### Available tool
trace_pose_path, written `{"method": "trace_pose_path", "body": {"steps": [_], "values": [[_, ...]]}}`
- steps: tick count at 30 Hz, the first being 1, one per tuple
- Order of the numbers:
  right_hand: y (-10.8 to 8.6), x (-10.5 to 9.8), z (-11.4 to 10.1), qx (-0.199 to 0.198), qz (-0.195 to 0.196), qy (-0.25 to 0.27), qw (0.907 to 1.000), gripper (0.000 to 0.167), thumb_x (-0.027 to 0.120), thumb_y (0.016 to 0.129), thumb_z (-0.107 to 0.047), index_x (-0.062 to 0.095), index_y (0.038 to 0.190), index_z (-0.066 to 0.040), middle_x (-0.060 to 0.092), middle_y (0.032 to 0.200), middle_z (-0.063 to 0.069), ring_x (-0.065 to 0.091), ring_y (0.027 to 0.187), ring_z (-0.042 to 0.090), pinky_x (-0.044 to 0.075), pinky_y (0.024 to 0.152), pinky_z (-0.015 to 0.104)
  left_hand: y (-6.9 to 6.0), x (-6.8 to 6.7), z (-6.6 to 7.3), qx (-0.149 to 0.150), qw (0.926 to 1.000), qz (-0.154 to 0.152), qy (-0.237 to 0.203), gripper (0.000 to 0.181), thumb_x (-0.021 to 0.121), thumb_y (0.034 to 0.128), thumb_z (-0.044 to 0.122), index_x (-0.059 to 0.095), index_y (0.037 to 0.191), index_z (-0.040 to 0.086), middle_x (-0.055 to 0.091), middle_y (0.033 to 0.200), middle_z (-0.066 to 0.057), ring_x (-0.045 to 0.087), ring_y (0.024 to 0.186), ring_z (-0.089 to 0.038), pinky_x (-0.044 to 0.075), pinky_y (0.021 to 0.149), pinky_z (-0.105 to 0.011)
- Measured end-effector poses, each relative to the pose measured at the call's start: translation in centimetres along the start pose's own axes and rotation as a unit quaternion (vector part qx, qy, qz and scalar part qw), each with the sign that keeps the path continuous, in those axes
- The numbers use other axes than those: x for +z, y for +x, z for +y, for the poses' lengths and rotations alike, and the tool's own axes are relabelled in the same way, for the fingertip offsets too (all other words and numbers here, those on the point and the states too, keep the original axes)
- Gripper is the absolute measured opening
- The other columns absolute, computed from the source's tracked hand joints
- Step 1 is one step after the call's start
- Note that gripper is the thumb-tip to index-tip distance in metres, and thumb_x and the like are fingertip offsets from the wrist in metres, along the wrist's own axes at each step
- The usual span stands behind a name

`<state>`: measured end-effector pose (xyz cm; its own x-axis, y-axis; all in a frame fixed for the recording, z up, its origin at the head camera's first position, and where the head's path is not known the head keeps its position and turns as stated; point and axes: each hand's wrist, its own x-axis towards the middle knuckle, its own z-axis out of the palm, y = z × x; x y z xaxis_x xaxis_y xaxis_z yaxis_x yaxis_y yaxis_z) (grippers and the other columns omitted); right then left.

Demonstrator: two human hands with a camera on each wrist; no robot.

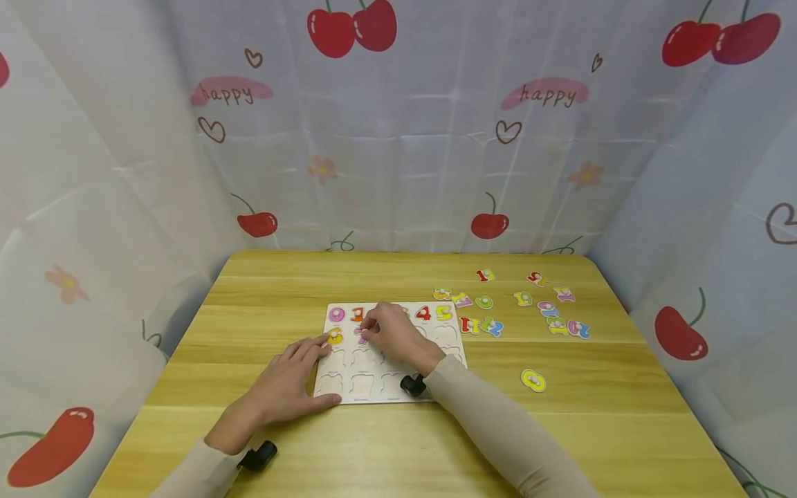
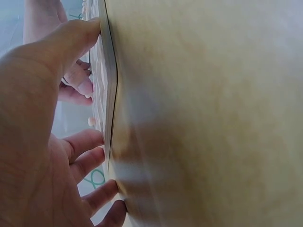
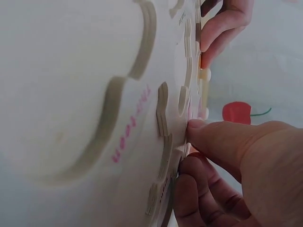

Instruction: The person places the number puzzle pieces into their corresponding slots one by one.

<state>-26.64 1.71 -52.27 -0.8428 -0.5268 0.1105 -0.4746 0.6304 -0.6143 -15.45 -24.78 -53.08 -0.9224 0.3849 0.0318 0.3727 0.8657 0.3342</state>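
Note:
A white number board (image 1: pixel 363 380) lies on the table with purple 0, a 1, red 4 (image 1: pixel 423 314), yellow 5 (image 1: pixel 444 313) and yellow 6 (image 1: pixel 335 337) in its upper rows. My right hand (image 1: pixel 398 337) pinches the purple 7 (image 1: pixel 360 335) at its slot in the second row; in the right wrist view the thumb and fingers of this hand (image 3: pixel 222 165) meet at the board's surface. My left hand (image 1: pixel 286 384) rests at the board's left edge, thumb on the near corner. The left wrist view shows the fingers of that hand (image 2: pixel 52 118) spread along the edge (image 2: pixel 112 85).
Several loose number pieces (image 1: pixel 523 299) lie right of and behind the board, some touching each other. A yellow 0 piece (image 1: pixel 533 380) sits apart, nearer the front. Wooden table (image 1: pixel 280 283) with a cherry-patterned curtain (image 1: pixel 398 138) around it.

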Motion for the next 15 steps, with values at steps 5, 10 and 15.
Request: {"method": "trace_pose_path", "body": {"steps": [5,10,15], "values": [[0.0,-0.1,0.0,0.001,-0.003,-0.003,1.0000,0.007,0.085,0.108,-0.015,0.091,0.106,-0.012,0.075,0.103,0.002,0.063,0.093,0.010,0.056,0.084,0.026,0.1,0.1,-0.1,0.001,1.0000,0.000,0.001,0.099,0.084,0.0943,0.078,0.062,0.164,0.012,0.044,0.188,-0.006,0.051,0.165,-0.047,0.053,0.118,-0.077],[-0.2,-0.3,0.3,0.006,-0.003,0.002,1.0000,0.008,0.086,0.107,-0.015,0.090,0.111,-0.010,0.077,0.108,0.004,0.065,0.096,0.011,0.058,0.087,0.028,0.1,0.1,-0.2,0.003,1.0000,0.000,0.002,0.099,0.084,0.0940,0.079,0.062,0.164,0.012,0.044,0.188,-0.005,0.051,0.164,-0.047,0.053,0.118,-0.078],[-1.2,-1.0,0.4,0.006,0.006,0.010,0.9999,0.015,0.082,0.107,-0.011,0.088,0.121,-0.006,0.078,0.115,0.008,0.070,0.098,0.015,0.063,0.090,0.032,0.1,0.2,-0.1,0.002,1.0000,0.001,0.000,0.099,0.084,0.0944,0.078,0.062,0.164,0.012,0.044,0.188,-0.006,0.050,0.165,-0.048,0.052,0.120,-0.078]]}}
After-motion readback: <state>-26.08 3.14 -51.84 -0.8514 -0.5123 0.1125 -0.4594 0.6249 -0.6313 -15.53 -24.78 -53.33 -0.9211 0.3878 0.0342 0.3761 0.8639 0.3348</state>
